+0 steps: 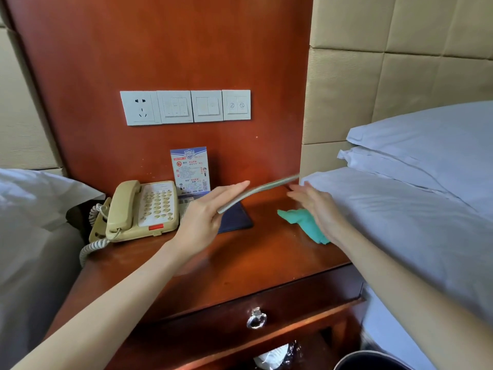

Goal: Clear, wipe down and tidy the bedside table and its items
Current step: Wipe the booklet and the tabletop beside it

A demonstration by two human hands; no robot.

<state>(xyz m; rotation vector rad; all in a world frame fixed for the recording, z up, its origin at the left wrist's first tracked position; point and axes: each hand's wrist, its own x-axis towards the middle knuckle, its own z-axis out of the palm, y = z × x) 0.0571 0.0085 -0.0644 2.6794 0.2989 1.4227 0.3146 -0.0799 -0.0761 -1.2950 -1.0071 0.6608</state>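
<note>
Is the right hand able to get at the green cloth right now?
Probably yes. The right hand is open and holds nothing, hovering right by the green cloth on the table, with nothing between them.

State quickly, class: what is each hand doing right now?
Left hand: holds a thin grey board up off the table.
Right hand: open, fingers straight, over the green cloth.
</note>
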